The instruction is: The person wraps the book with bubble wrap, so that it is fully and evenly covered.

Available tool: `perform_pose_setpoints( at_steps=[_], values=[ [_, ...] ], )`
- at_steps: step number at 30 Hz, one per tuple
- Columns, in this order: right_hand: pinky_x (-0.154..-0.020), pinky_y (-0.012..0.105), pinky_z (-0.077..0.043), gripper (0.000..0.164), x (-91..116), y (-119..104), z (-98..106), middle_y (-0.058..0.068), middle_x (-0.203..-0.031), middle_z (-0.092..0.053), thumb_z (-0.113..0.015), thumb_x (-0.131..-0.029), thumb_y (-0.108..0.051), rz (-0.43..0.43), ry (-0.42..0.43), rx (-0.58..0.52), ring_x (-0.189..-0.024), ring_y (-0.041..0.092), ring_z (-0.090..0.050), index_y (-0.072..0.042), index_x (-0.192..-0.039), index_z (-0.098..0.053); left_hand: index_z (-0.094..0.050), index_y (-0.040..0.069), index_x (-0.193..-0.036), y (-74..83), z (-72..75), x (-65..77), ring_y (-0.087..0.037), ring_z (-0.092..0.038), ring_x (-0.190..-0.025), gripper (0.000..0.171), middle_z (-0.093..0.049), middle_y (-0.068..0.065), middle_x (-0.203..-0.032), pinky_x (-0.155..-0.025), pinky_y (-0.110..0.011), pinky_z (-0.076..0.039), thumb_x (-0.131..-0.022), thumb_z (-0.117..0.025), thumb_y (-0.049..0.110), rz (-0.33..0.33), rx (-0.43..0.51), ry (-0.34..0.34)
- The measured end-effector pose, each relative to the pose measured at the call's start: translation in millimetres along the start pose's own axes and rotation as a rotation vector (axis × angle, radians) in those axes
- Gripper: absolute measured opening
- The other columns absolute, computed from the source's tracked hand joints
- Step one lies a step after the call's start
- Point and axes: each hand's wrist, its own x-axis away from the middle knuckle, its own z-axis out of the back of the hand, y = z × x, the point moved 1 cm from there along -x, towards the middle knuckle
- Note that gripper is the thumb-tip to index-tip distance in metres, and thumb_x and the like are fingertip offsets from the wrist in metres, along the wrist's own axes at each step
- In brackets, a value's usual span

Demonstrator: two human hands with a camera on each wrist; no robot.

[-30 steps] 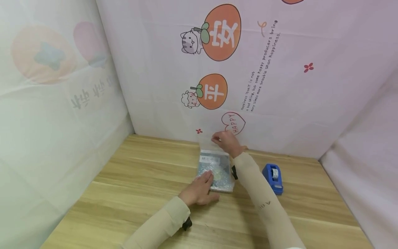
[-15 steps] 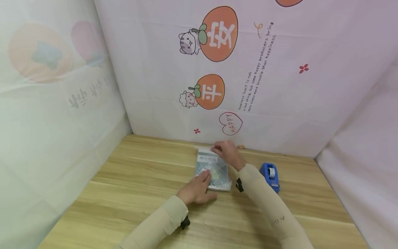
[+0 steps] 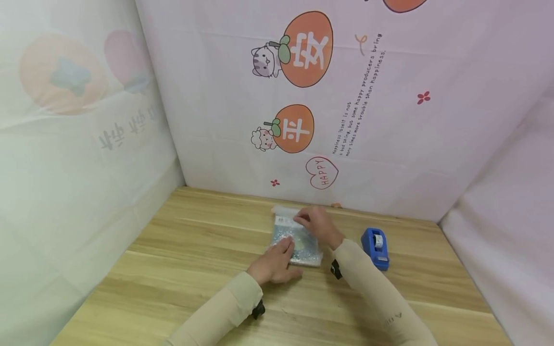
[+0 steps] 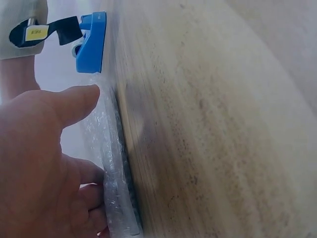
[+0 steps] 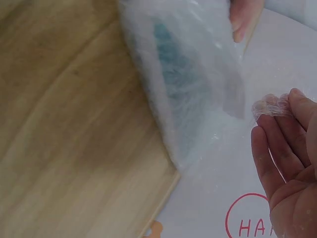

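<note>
A flat book-like item (image 3: 305, 245) with a blue-green cover and a pale printed label lies on the table, wrapped in clear bubble wrap (image 5: 193, 74). My left hand (image 3: 274, 263) rests on its lower left part, fingers spread over the wrap. In the left wrist view, the thumb of the left hand (image 4: 44, 153) lies along the wrapped edge. My right hand (image 3: 318, 225) is over the upper right part of the item. Seen from the right wrist, the right hand (image 5: 292, 144) pinches an edge of the clear wrap between thumb and fingers.
A blue tape dispenser (image 3: 375, 249) with a roll of tape stands right of the wrapped item, close to my right forearm. The wooden table (image 3: 195, 250) meets a printed white cloth (image 3: 225, 120) at the back. Similar cloth hangs on both sides.
My right hand has come down and toward me from near the back cloth, drawing the raised wrap flap over the top of the item. The left hand stays in place on it.
</note>
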Motion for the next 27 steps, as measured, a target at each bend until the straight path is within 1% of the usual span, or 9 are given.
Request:
perform_pose_setpoints(
  at_steps=[3,7,10,13,16,20,24,27],
  values=[
    [-0.064,0.02,-0.054,0.013,4.6,-0.4,-4.1,0.004,-0.089,-0.081,-0.074,-0.1,-0.017,-0.01,-0.019,-0.008,-0.068,0.003,-0.062,-0.007,-0.098,-0.082,-0.026,0.001,-0.166,0.2,-0.6,0.3,-0.028,-0.018,-0.166,0.091,-0.018,-0.013,-0.178,-0.135,-0.044,-0.024,-0.104,-0.054,0.061,0.002,0.0,0.001],
    [-0.068,0.019,-0.055,0.011,8.8,-0.1,-8.1,0.002,-0.093,-0.082,-0.073,-0.1,-0.018,-0.047,-0.033,-0.016,-0.073,0.002,-0.064,-0.01,-0.099,-0.082,-0.027,0.0,-0.166,0.1,-1.1,-0.3,-0.029,-0.019,-0.166,0.091,-0.019,-0.014,-0.178,-0.135,-0.045,-0.024,-0.104,-0.055,0.06,0.01,0.008,0.004],
    [-0.069,0.019,-0.055,0.011,10.6,0.9,-9.9,0.001,-0.093,-0.082,-0.073,-0.1,-0.017,-0.058,-0.034,-0.014,-0.073,0.002,-0.064,-0.012,-0.097,-0.082,-0.027,0.0,-0.166,0.6,-0.8,-1.4,-0.029,-0.019,-0.166,0.091,-0.019,-0.014,-0.178,-0.134,-0.045,-0.024,-0.104,-0.056,0.06,0.012,0.013,0.005],
    [-0.068,0.019,-0.055,0.01,11.2,1.5,-10.7,0.001,-0.09,-0.082,-0.074,-0.1,-0.016,-0.032,-0.027,0.001,-0.071,0.001,-0.064,-0.011,-0.096,-0.082,-0.027,0.0,-0.166,1.3,0.2,-2.0,-0.029,-0.019,-0.166,0.091,-0.019,-0.014,-0.178,-0.134,-0.045,-0.024,-0.104,-0.055,0.06,0.014,0.008,0.003],
    [-0.066,0.019,-0.054,0.009,11.5,2.0,-11.4,0.001,-0.088,-0.082,-0.075,-0.098,-0.016,0.011,-0.021,0.028,-0.068,0.0,-0.062,-0.011,-0.094,-0.082,-0.027,0.001,-0.166,1.6,1.0,-1.9,-0.029,-0.019,-0.166,0.091,-0.018,-0.014,-0.178,-0.134,-0.045,-0.024,-0.104,-0.055,0.06,0.015,0.008,-0.004],
    [-0.066,0.02,-0.054,0.01,11.8,1.7,-11.3,0.001,-0.086,-0.081,-0.076,-0.098,-0.015,0.064,-0.035,0.064,-0.068,0.0,-0.062,-0.011,-0.093,-0.082,-0.027,0.001,-0.166,1.3,0.9,-3.3,-0.029,-0.019,-0.166,0.091,-0.017,-0.014,-0.178,-0.134,-0.046,-0.024,-0.104,-0.055,0.06,0.019,0.016,-0.013],
    [-0.071,0.025,-0.059,0.009,12.6,0.2,-10.7,0.002,-0.087,-0.081,-0.076,-0.097,-0.014,0.116,-0.04,0.082,-0.073,0.003,-0.068,-0.009,-0.092,-0.082,-0.026,0.0,-0.166,1.5,1.1,-4.3,-0.029,-0.018,-0.166,0.092,-0.016,-0.014,-0.178,-0.134,-0.047,-0.024,-0.104,-0.054,0.062,0.024,0.02,-0.019],
    [-0.076,0.031,-0.063,0.008,13.0,-1.1,-12.1,0.002,-0.088,-0.082,-0.076,-0.097,-0.012,0.131,-0.048,0.083,-0.076,0.005,-0.071,-0.008,-0.092,-0.082,-0.026,0.0,-0.166,1.6,1.5,-4.1,-0.03,-0.017,-0.166,0.092,-0.016,-0.015,-0.178,-0.134,-0.047,-0.024,-0.104,-0.053,0.062,0.026,0.023,-0.027]
  ],
)
